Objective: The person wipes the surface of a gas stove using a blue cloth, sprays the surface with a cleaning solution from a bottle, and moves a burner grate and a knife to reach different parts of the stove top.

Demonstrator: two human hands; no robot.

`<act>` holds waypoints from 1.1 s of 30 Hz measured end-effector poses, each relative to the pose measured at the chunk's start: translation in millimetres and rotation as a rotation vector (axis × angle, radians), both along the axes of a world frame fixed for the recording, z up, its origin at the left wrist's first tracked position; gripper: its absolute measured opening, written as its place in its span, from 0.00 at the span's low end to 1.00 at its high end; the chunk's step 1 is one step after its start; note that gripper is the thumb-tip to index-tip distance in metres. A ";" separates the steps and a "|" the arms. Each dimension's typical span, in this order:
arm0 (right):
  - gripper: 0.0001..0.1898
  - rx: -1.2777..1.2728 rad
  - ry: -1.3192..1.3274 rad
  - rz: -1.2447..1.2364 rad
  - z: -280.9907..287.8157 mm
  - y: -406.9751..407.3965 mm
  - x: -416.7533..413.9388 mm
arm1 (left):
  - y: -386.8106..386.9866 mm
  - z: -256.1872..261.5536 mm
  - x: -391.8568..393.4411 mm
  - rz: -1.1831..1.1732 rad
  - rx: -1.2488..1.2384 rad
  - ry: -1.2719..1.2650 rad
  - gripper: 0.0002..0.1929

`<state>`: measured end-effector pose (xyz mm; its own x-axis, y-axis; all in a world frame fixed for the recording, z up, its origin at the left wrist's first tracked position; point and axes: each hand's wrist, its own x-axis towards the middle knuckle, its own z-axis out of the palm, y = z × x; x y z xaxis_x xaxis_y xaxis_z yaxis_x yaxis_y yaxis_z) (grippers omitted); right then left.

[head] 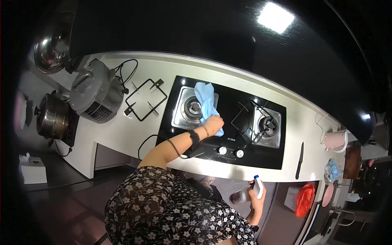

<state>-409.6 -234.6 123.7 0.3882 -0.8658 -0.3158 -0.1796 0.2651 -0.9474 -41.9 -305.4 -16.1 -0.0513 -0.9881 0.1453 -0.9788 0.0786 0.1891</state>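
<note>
My left hand [213,124] grips a light blue cloth [205,97], which hangs over the right side of the left burner [193,107] of a black glass gas hob [226,104]. The burner sits in a square metal drip plate with no pan support over it. In front of the counter, my right hand [257,196] is closed around the white trigger head of a spray bottle [242,196] with a blue nozzle tip. A black wire pan support [234,119] stands partly over the right burner [269,125], shifted toward the hob's middle.
Another pan support [146,99] lies on the white counter beside a grey electric pressure cooker [96,92]. Left of that is a lidded steel pot [53,116]. To the right are a knife [300,160], a pink kettle [335,141] and a red plastic bag [305,200]. A range hood [190,27] overhangs.
</note>
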 end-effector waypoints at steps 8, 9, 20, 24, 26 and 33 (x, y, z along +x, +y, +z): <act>0.13 -0.067 0.031 0.051 3.3 -13.6 6.3 | 59.9 47.6 10.5 -0.053 0.164 0.452 0.14; 0.12 -0.073 0.033 0.032 6.0 -12.4 8.9 | 57.1 58.9 29.6 0.051 0.065 0.551 0.18; 0.12 -0.069 0.044 0.051 3.0 -14.8 8.9 | -0.3 29.9 136.7 0.952 0.263 0.071 0.22; 0.13 -0.044 0.079 0.028 4.2 -8.5 0.3 | -10.6 29.1 116.0 0.997 0.231 0.214 0.22; 0.13 -0.044 0.063 0.042 4.7 -8.9 3.7 | -23.5 -3.2 140.1 0.991 0.305 0.073 0.25; 0.13 -0.034 0.075 -0.030 -10.5 1.0 -12.6 | -64.2 24.3 64.8 0.744 0.316 -0.086 0.17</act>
<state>-422.2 -233.6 113.2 0.3382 -0.8873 -0.3134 -0.2433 0.2393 -0.9400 22.9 -369.6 8.2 0.6370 -0.7613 -0.1209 -0.7656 -0.6431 0.0153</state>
